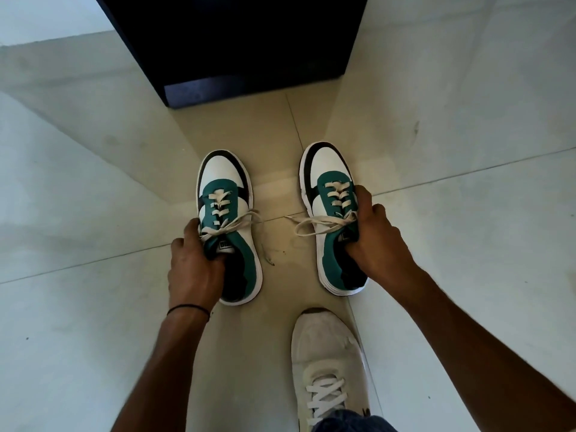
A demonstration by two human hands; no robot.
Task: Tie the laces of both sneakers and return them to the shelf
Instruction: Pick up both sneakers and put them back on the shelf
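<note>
Two white, green and black sneakers stand side by side on the tiled floor, toes pointing away from me. My left hand (193,263) grips the left sneaker (229,194) at its tongue and opening. My right hand (378,241) grips the right sneaker (327,173) the same way, fingers inside the collar. Each shoe shows a cream lace bow: the left sneaker's bow (237,224) lies across its tongue, the right sneaker's bow (314,224) hangs off toward the gap between the shoes. A dark shelf unit (249,51) stands on the floor just beyond the shoes.
My own foot in a white sneaker (327,363) stands on the floor below the right shoe, with a denim hem (352,424) at the bottom edge. Pale floor tiles (93,182) spread to both sides of the shelf unit.
</note>
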